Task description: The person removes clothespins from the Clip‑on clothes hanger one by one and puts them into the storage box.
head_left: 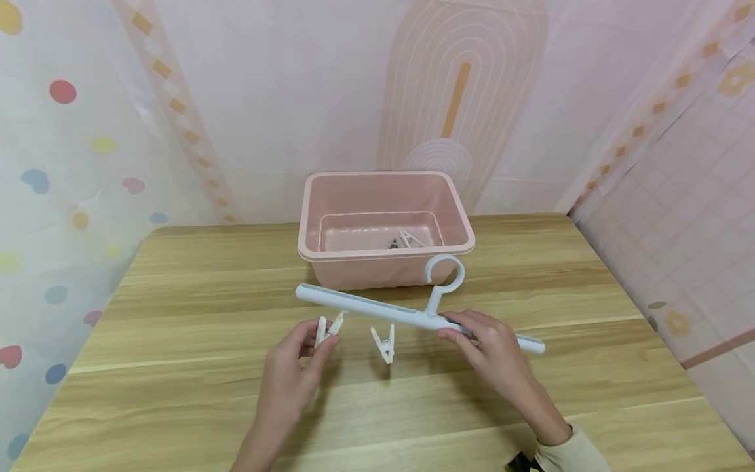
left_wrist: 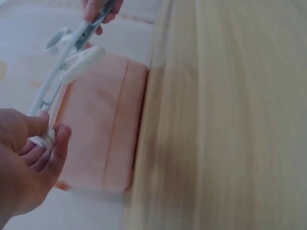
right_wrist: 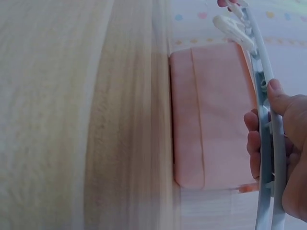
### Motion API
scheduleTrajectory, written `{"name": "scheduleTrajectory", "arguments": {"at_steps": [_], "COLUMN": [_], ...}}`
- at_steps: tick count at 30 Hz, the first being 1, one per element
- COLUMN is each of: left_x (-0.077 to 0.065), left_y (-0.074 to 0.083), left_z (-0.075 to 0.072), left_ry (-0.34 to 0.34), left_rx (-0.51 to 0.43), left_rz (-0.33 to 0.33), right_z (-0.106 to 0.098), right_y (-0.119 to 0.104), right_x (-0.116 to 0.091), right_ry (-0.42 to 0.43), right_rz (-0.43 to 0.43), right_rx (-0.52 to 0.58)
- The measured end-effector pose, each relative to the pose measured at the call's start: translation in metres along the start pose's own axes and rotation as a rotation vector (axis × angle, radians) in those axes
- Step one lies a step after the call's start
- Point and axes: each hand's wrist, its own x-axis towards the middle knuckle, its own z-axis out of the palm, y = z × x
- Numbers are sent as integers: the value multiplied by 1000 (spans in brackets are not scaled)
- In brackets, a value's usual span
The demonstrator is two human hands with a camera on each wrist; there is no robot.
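Note:
In the head view my right hand [head_left: 492, 351] grips a pale blue hanger [head_left: 366, 305] just right of its round hook [head_left: 445, 274]. The bar is tilted, its left end higher in this view. The right wrist view has my fingers on one side of the hanger [right_wrist: 261, 38] and the thumb on the other. My left hand [head_left: 295, 367] pinches a white clothespin [head_left: 321, 332] between thumb and fingers, close to the hanger's left end. Another white clothespin [head_left: 386, 345] hangs below the bar between my hands; the left wrist view shows this clothespin [left_wrist: 81, 64] against the hanger.
Behind the hanger a pink plastic bin [head_left: 383, 262] stands on the wooden table [head_left: 206, 314]. White clips [head_left: 409, 239] lie inside it at the right. A patterned cloth [head_left: 283, 98] covers the wall behind. Something black [head_left: 522, 462] shows near my right sleeve.

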Motion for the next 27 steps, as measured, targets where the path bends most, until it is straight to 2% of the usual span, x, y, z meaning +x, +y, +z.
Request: {"name": "scheduleTrajectory", "arguments": {"at_steps": [3,5,12,19,27], "left_x": [0,0,2,8,25], "left_y": [-1,-1,2,6,15], "left_z": [0,-2,-7,-9,-13], "left_ry": [71,90,123,140,155], "left_rx": [174,218,114,89,92], "left_rz": [153,205,223,255,296], "right_z": [-1,-2,-2,-1,-1], "right_y": [-1,0,0,1,0], "right_x": [0,1,1,0,-1], "right_ry": [11,21,16,17,1], "right_rz": [40,52,43,35,29], "right_rx": [-3,-5,-9,-39,-83]}}
